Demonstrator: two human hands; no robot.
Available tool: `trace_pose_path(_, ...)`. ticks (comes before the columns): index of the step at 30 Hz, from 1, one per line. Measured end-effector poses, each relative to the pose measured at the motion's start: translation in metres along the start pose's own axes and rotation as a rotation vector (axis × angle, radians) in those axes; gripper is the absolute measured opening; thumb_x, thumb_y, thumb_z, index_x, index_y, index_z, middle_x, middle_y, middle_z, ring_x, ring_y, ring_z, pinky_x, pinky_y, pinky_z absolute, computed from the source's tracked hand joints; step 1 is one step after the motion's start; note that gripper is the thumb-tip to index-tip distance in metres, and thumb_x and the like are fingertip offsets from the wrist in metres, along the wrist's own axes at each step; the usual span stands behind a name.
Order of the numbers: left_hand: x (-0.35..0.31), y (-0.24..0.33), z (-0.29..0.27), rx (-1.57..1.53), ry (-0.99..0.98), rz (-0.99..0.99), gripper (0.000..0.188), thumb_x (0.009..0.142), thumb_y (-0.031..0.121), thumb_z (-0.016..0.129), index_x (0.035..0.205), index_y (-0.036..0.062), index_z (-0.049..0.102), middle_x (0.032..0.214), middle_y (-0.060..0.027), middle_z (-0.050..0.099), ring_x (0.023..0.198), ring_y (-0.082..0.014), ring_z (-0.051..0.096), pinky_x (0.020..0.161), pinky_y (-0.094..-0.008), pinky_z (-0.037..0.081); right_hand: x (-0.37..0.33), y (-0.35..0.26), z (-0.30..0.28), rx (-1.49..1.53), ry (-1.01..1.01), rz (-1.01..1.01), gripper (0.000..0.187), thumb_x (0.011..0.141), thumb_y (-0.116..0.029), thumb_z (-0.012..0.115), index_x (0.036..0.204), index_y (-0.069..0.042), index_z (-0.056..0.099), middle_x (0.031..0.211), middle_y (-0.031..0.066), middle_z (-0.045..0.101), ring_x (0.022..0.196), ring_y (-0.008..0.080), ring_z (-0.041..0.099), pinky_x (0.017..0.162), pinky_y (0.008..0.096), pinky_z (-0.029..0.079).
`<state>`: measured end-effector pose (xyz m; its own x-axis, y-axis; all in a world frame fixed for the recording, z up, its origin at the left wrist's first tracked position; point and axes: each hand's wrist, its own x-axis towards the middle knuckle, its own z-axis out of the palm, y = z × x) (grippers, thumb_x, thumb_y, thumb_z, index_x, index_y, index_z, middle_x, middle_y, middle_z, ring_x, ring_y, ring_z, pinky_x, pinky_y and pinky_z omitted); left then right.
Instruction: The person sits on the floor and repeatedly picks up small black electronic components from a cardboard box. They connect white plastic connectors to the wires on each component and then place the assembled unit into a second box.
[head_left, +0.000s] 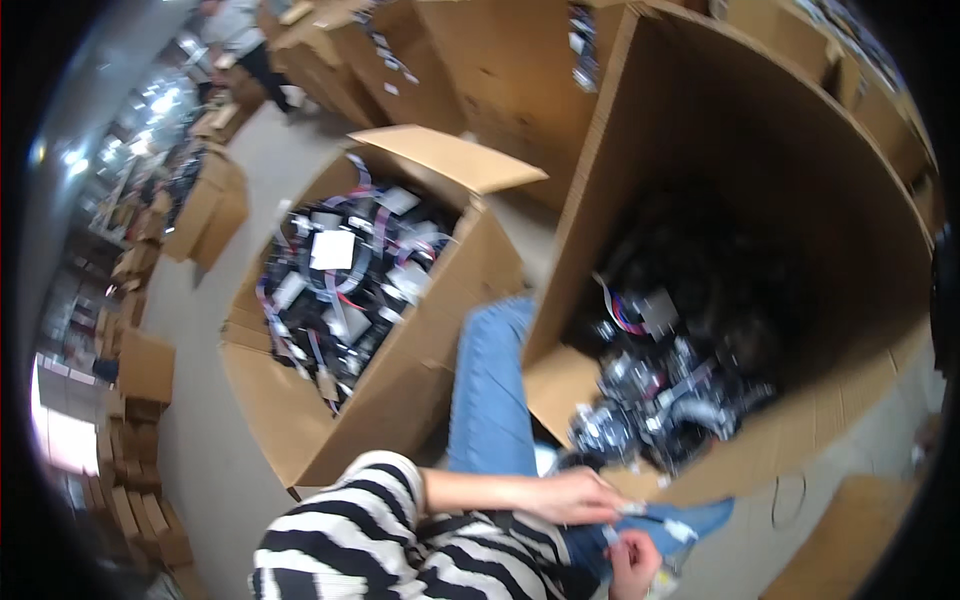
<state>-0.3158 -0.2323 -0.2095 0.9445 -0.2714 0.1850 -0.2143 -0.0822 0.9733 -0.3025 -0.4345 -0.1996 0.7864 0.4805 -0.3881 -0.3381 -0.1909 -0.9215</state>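
My left hand [578, 497] is above my jeans, fingers closed on a thin dark cable with white ends [652, 518] that sticks out to the right over my leg. Just below it is my right hand [633, 564], its fingers pinched together at a small pale piece [611, 537]. Blur hides what that piece is. In front of both hands, the tall cardboard box [560, 385] has its side open towards me. Bagged black items [610, 430] lie in its near part, with a bundle of coloured wires and a white label [656, 312] farther in.
Left of my leg [492, 390] stands another open cardboard box [400, 400], filled with black packaged items, ribbon cables and white labels. Flat cardboard [835, 545] lies at lower right. Several more boxes [205, 205] line the left. A person [245, 45] is at far upper left.
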Motion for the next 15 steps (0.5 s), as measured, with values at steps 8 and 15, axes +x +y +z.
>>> trace_pose_path(8,0.001,-0.001,-0.008,0.225,0.029,-0.049,0.041,0.068,0.002,0.054,0.110,0.0035,0.051,0.083,-0.0095,0.058,0.068,-0.0230,0.053,0.063,-0.0323,0.043,0.008,-0.031,0.003,0.167,-0.012,0.087,0.003,0.076,-0.003,0.054,0.075,0.000,0.054,0.064,-0.0027,0.049,0.056,0.0019,0.040,0.048,0.0164,0.030)
trace_pose_path(15,0.003,0.000,-0.012,0.417,-0.043,0.051,0.047,0.065,0.003,0.059,0.111,0.0048,0.049,0.083,-0.0077,0.058,0.064,-0.0217,0.051,0.058,-0.0312,0.042,0.007,-0.038,0.005,0.115,-0.049,0.056,0.005,0.076,-0.005,0.054,0.073,-0.001,0.054,0.061,-0.0037,0.048,0.052,0.0011,0.037,0.045,0.0169,0.027)
